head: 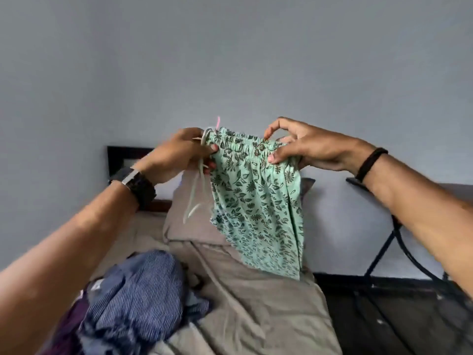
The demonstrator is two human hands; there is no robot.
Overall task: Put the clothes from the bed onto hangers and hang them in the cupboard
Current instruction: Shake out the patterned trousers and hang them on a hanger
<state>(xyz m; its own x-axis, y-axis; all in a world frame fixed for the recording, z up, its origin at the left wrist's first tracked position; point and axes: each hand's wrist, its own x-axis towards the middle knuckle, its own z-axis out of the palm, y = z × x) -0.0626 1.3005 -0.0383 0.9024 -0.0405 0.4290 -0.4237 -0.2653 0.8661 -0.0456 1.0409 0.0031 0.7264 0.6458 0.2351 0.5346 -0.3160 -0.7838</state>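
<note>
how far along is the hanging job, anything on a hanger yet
Nothing visibly done: no hung clothes or cupboard in view. In hand: the green floral garment, gripped at its waistband by the left hand and right hand; a pink tip beside the left hand may be a hanger. Left: the striped blue clothes on the bed.

Dim, soft daylight; wide-angle edge warping, slight motion blur.

Plain grey-blue wall (230, 60), dark floor (396, 316), black metal side table (384, 252).
</note>
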